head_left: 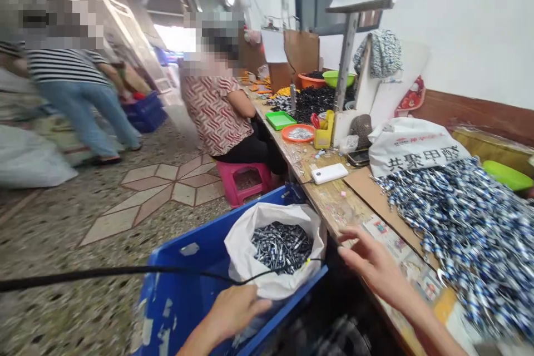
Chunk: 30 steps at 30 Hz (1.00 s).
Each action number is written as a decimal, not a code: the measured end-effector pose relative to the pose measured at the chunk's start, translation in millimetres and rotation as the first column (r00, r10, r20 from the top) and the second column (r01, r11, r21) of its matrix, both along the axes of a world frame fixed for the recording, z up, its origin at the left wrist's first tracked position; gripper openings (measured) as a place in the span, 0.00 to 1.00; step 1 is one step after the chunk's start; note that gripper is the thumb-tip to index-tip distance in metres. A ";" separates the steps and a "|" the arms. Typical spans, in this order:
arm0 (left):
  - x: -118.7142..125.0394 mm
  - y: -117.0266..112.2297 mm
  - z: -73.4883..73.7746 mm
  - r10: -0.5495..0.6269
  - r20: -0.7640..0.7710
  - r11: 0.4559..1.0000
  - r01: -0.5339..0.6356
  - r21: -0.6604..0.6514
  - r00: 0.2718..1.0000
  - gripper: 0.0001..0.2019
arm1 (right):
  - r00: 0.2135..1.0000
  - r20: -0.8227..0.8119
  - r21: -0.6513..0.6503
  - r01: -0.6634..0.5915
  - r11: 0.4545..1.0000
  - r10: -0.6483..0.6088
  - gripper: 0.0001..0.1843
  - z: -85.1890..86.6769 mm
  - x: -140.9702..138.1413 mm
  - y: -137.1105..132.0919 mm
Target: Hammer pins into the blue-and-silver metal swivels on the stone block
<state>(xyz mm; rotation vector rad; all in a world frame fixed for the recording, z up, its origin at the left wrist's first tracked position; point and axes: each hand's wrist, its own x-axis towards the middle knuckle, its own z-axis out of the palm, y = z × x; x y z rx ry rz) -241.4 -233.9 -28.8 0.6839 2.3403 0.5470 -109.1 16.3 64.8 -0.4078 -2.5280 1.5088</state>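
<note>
My left hand (233, 311) is over the blue crate (183, 258), against or just in front of the near rim of a white sack (240, 239). Its thumb stands apart, its fingers are partly hidden, and I see nothing held. The sack stands inside the crate with its mouth rolled wide, full of small dark-and-silver metal clips (281, 247). My right hand (371, 261) hovers at the table edge, fingers apart and holding nothing. To its right, a large heap of blue-and-silver clips (471, 233) covers the table. A black cord (125, 272) crosses before the sack.
A person (217, 105) sits on a pink stool (242, 181) at the worktable (321, 200). Another person (79, 89) bends at the left. On the table are a white power bank (329, 173), a phone (359, 157), an orange tray (298, 133) and a printed white bag (417, 147).
</note>
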 end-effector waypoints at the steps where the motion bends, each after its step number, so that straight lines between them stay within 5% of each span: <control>1: 15.9 6.7 9.9 -0.136 0.065 0.991 0.136 0.005 0.989 0.11 | 0.996 -0.025 0.002 0.082 0.997 -0.082 0.19 11.3 30.7 7.4; 3: 51.9 31.3 29.2 -0.442 0.236 0.897 0.431 0.099 0.865 0.06 | 0.951 -0.076 0.031 0.304 0.952 -0.301 0.21 24.0 92.8 22.2; 5: 87.1 65.9 46.7 -0.756 0.282 0.654 0.655 0.379 0.591 0.12 | 0.834 -0.112 0.088 0.550 0.831 -0.540 0.24 26.2 150.6 32.8; 6: 102.4 84.4 54.0 -0.798 0.226 0.593 0.666 0.453 0.558 0.13 | 0.760 -0.125 0.112 0.650 0.752 -0.638 0.25 25.2 176.7 35.6; 9: 135.2 134.2 67.7 -0.766 0.012 0.524 0.613 0.591 0.643 0.13 | 0.534 -0.164 0.165 0.844 0.511 -0.829 0.26 21.0 242.5 34.5; 12: 147.3 169.4 70.7 -0.786 -0.054 0.460 0.641 0.614 0.616 0.16 | 0.394 -0.170 0.190 0.913 0.362 -0.903 0.24 16.9 289.7 25.6; 15: 147.2 197.4 69.5 -0.720 -0.282 0.414 0.719 0.558 0.634 0.16 | 0.356 -0.126 0.241 0.916 0.319 -0.926 0.22 5.5 319.8 21.1; 18: 151.8 229.1 64.4 -0.639 -0.397 0.448 0.738 0.504 0.659 0.16 | 0.341 -0.113 0.302 0.907 0.295 -0.933 0.19 -15.2 333.6 29.1; 22: 181.2 282.0 55.1 -0.615 -0.481 0.451 0.779 0.436 0.625 0.13 | 0.404 -0.093 0.391 0.855 0.340 -0.910 0.14 -39.5 337.1 54.6; 25: 213.7 324.1 56.5 -0.685 -0.534 0.326 0.864 0.383 0.495 0.13 | 0.452 -0.081 0.470 0.803 0.366 -0.888 0.11 -44.1 342.3 84.2; 28: 240.3 359.0 63.0 -0.767 -0.570 0.152 0.947 0.284 0.294 0.12 | 0.410 -0.083 0.542 0.784 0.304 -0.908 0.14 -42.2 350.4 127.5; 30: 249.9 374.7 66.1 -0.791 -0.579 0.086 0.973 0.212 0.196 0.11 | 0.366 -0.073 0.581 0.772 0.259 -0.928 0.16 -42.4 352.0 160.0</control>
